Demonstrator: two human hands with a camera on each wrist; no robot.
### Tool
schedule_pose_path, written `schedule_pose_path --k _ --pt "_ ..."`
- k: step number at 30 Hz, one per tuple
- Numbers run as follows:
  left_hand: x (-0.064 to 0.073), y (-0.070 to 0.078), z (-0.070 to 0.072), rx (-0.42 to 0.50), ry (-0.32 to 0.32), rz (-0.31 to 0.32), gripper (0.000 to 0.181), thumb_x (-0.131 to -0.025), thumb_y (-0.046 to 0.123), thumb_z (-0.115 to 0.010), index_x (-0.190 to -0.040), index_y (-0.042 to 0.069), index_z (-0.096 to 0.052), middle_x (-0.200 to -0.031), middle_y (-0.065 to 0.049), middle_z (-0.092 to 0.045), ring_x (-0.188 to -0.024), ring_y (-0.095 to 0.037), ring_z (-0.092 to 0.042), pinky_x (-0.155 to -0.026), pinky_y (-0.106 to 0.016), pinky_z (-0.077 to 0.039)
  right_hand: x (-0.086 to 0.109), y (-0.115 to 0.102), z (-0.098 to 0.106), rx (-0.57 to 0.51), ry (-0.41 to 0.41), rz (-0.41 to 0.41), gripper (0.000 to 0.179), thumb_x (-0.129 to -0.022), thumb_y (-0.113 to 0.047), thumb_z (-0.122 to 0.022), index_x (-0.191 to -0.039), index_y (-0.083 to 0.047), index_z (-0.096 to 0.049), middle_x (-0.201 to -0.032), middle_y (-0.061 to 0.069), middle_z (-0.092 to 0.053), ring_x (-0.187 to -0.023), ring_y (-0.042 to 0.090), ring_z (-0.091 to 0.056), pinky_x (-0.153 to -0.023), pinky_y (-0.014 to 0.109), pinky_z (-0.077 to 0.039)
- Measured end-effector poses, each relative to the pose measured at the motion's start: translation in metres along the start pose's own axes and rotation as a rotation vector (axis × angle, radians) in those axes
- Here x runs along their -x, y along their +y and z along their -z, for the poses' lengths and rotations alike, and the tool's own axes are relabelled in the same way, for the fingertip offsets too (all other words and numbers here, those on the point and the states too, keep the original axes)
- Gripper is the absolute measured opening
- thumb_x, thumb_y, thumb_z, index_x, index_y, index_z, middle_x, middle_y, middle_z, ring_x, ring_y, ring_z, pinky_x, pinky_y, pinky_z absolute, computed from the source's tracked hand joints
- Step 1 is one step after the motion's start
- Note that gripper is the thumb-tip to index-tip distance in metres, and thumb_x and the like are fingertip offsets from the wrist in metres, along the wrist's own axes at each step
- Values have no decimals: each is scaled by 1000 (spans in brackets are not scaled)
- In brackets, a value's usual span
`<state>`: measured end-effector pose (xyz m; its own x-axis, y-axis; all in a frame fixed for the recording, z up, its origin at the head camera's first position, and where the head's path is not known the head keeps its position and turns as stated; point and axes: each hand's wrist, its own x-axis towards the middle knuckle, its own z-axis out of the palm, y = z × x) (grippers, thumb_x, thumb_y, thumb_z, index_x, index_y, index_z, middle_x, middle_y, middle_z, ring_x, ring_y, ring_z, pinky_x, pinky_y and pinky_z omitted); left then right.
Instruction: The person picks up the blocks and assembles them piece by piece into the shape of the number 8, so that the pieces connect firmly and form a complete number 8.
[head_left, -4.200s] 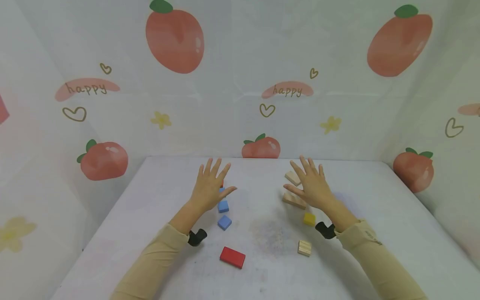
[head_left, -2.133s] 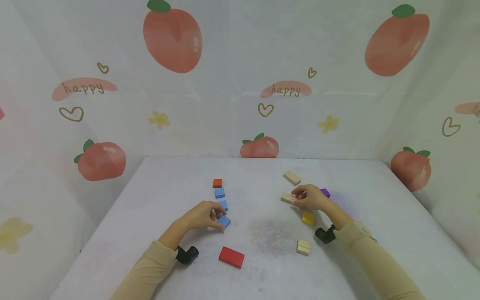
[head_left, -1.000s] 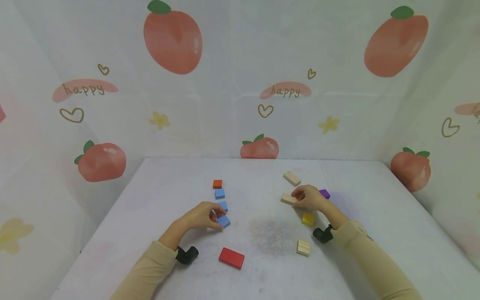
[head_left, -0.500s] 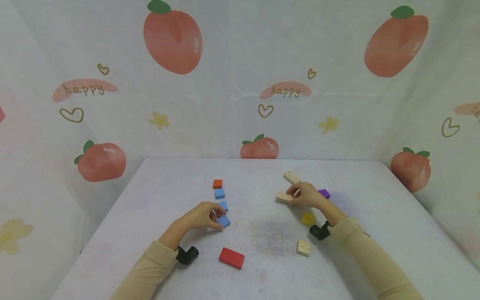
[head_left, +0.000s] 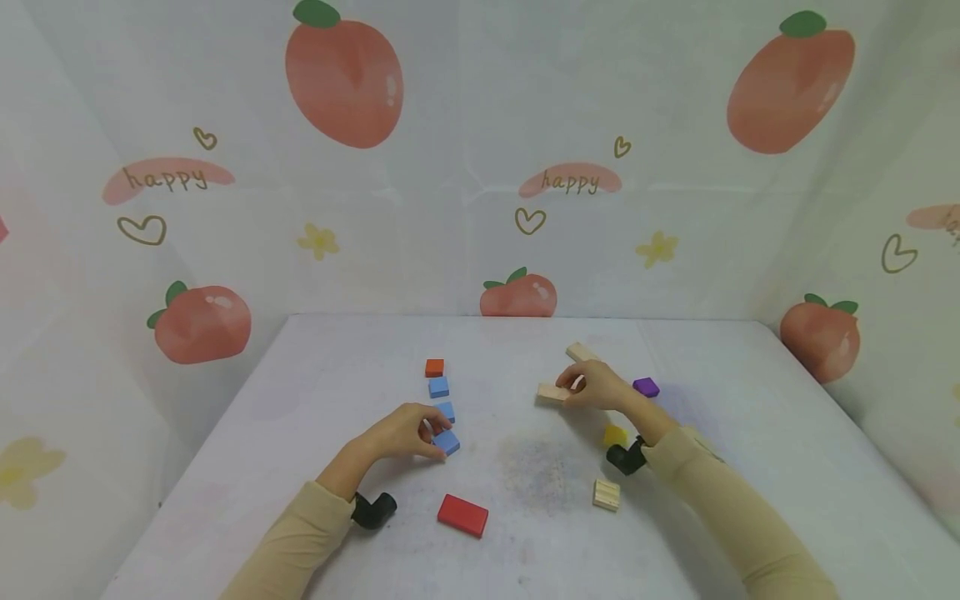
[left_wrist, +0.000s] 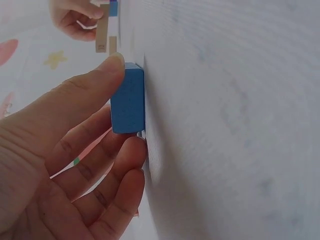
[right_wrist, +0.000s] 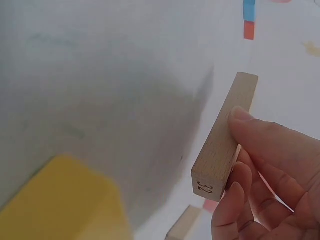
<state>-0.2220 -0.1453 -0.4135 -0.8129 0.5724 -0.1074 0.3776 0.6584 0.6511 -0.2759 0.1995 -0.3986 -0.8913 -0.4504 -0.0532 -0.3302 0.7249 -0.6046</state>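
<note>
My left hand [head_left: 401,431] grips a blue block [head_left: 447,442] at the table's left middle. In the left wrist view the thumb lies on one end of this blue block [left_wrist: 128,100], with fingers curled at the other; its base is right at the table surface. My right hand [head_left: 600,387] pinches a plain wooden block [head_left: 552,394] at one end. That long wooden block [right_wrist: 225,135] shows the number 32 on its near end in the right wrist view, thumb on one side and fingers curled on the other. Its shadow falls apart from it on the table.
Beyond the left hand, two more blue blocks [head_left: 438,387] and an orange one [head_left: 435,367] form a line. Nearer lies a red block [head_left: 462,515]. Around the right arm are a purple block [head_left: 646,387], a yellow block [head_left: 616,435], a small wooden block [head_left: 606,494] and another wooden block [head_left: 581,352].
Both hands came down from a spread-fingered pose to the blocks. My right hand has since carried the long wooden block leftward, uncovering the purple block. My left hand has stayed on the blue block.
</note>
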Motion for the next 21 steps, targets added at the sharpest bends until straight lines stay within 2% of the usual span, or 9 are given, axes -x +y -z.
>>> schedule_pose_path --k 9,16,21 --pt "0 -1 0 5 -1 -21 37 -73 14 -78 -106 2 -65 -90 -5 -63 -72 -7 -51 -63 -16 -44 -8 -11 -5 -19 -30 9 27 -76 -9 -74 -100 0 -67 -96 13 -66 -79 17 -57 -71 26 -49" --pt "0 -1 0 6 0 -22 37 -74 14 -78 -106 2 -65 -90 -5 -63 -72 -7 -51 -63 -16 -44 -13 -16 -9 -21 -46 60 26 -75 -8 -74 -98 2 -67 -94 15 -66 -80 17 -58 -73 27 -50" --pt "0 -3 -1 2 0 -16 37 -73 15 -78 -106 3 -65 -90 -5 -63 -72 -7 -51 -63 -16 -44 -17 -19 -12 -9 -50 59 26 -74 -9 -75 -97 1 -68 -93 14 -67 -78 16 -59 -72 26 -50"
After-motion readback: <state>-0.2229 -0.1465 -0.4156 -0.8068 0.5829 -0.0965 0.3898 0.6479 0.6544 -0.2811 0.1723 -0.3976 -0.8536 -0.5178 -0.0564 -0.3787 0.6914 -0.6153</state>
